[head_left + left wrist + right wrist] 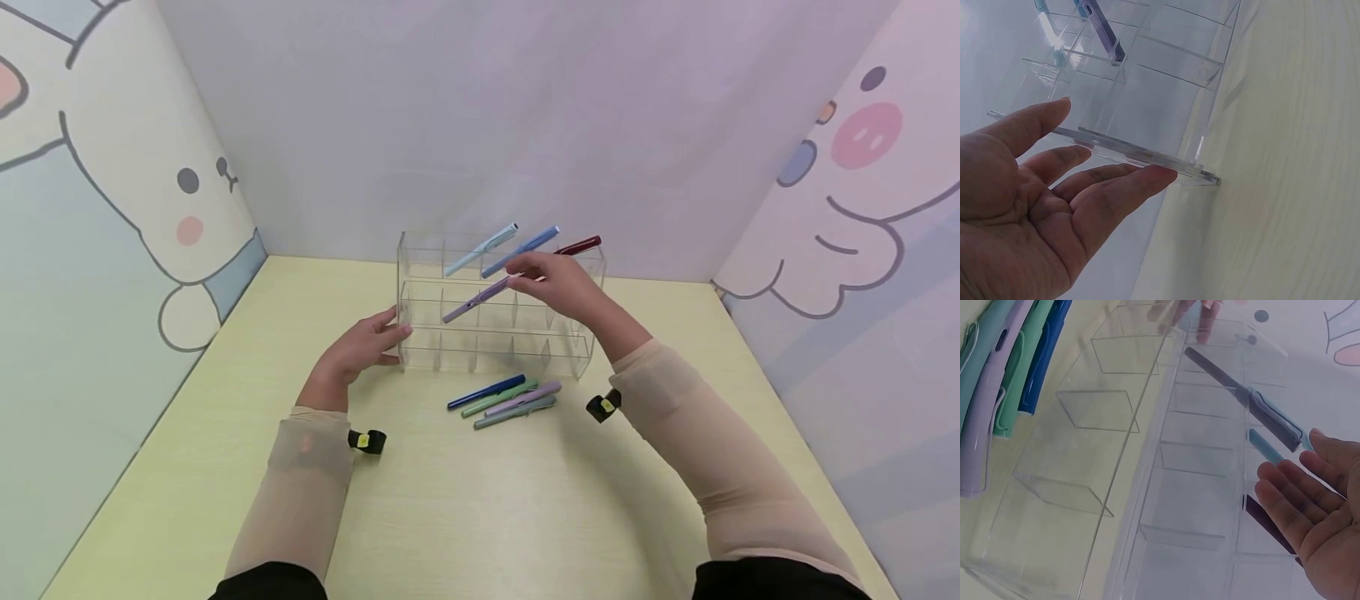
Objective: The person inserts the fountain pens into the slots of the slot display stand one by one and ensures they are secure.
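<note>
A clear acrylic rack (pixel 495 340) with stepped rows of compartments stands on the table. My left hand (pixel 365 342) steadies its left side, fingers fairly straight against the side panel (pixel 1141 153). My right hand (pixel 558 287) is over the rack, thumb and fingertips right at the upper end of a purple pen (pixel 476 302). That pen leans in the middle row; its whole upper end shows beside the relaxed fingers (pixel 1291 494) in the right wrist view. Behind it, a light blue pen (pixel 483 248), a blue pen (pixel 525 249) and a dark red pen (pixel 581 246) lean in the back row.
In front of the rack lie a dark blue pen (pixel 486 392), a green pen (pixel 498 399), a lilac pen (pixel 525 398) and a grey-green pen (pixel 513 413), side by side. A pale wall (pixel 487 125) stands close behind the rack, and cartoon-printed panels flank the table.
</note>
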Action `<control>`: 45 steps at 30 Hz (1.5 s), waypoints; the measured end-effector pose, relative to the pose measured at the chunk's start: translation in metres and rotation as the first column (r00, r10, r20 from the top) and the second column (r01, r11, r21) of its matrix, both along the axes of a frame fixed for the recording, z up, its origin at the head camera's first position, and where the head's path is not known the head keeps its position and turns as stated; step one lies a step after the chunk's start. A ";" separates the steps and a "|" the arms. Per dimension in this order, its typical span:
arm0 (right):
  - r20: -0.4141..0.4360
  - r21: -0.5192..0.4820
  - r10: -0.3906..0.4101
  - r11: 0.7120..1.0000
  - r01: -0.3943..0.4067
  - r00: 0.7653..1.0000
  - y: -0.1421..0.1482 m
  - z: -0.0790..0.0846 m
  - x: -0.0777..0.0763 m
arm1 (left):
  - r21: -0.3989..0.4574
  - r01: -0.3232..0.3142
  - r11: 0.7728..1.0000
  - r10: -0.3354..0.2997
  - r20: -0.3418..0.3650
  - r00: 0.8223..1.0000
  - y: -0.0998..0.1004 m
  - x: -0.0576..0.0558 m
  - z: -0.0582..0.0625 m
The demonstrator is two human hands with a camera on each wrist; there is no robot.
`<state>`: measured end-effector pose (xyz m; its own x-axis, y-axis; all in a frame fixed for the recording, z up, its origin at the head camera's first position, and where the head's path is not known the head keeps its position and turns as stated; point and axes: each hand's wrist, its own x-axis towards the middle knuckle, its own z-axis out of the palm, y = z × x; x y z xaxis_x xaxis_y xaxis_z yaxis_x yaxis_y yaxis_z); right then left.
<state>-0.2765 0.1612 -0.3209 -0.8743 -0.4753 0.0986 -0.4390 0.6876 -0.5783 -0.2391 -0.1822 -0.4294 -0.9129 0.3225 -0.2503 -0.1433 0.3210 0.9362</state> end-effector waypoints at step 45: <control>0.140 -0.026 -0.021 0.999 0.025 0.990 0.074 -0.077 0.076 | 0.038 0.017 0.999 -0.017 0.012 1.000 -0.002 -0.002 0.000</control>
<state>-0.2009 0.2352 -0.3980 -0.8911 -0.4537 -0.0124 -0.3370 0.6797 -0.6515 -0.2415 -0.1837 -0.4296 -0.9042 0.3473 -0.2486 -0.1495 0.2879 0.9459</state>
